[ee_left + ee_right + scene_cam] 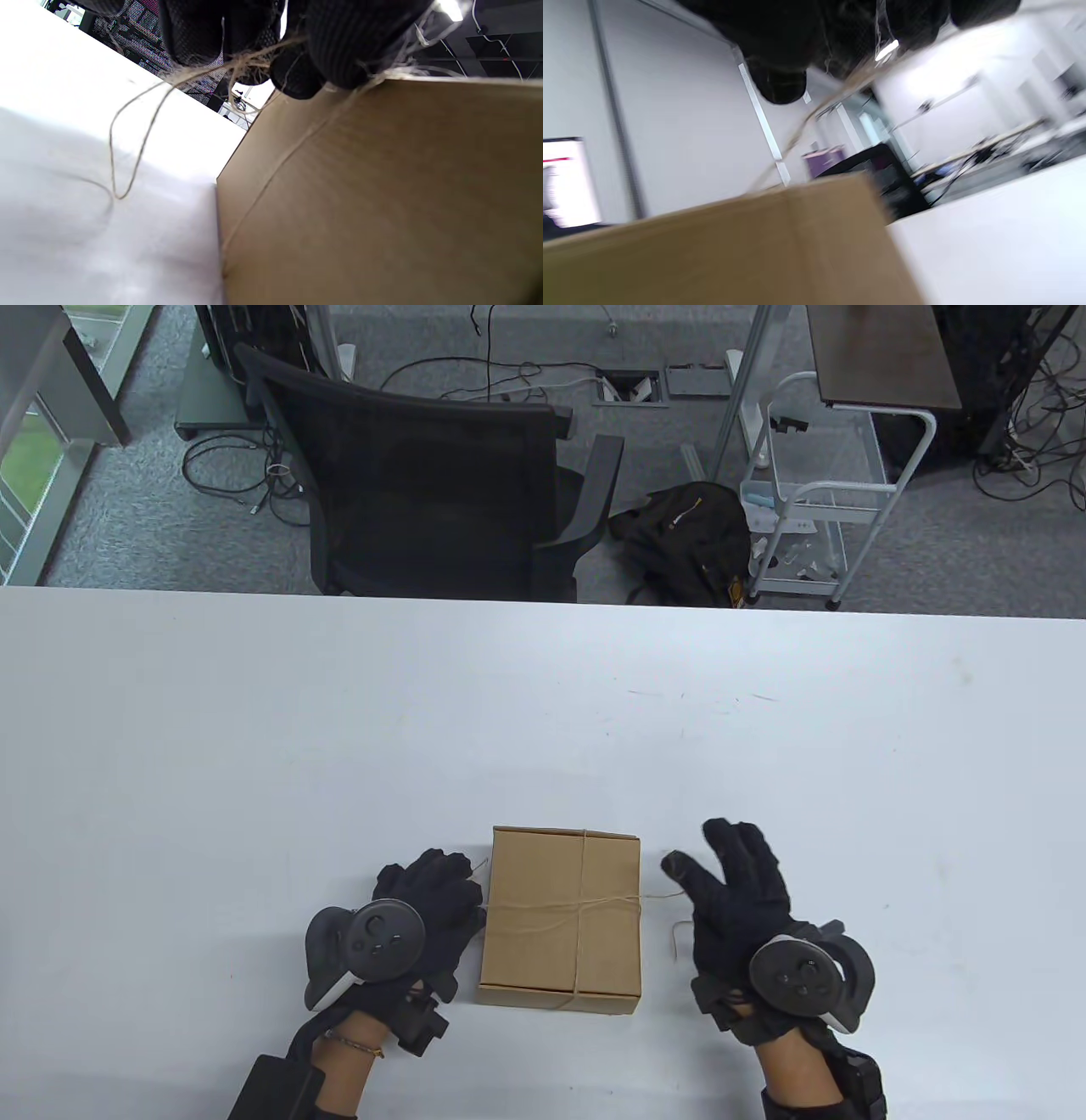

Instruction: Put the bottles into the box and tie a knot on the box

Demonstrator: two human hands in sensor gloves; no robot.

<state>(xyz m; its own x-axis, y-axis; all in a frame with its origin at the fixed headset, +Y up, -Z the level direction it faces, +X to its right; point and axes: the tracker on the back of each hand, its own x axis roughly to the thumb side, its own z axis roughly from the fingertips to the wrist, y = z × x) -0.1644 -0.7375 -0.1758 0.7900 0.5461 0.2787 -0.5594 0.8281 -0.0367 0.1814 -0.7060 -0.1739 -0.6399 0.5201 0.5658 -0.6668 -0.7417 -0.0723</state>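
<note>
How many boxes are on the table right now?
1. A closed cardboard box, wrapped crosswise with twine, sits near the table's front edge between the left hand and right hand.

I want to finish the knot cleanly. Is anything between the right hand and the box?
Nothing visible. Only bare white table and a run of thin tan twine lie between the right hand and the closed brown cardboard box.
</note>
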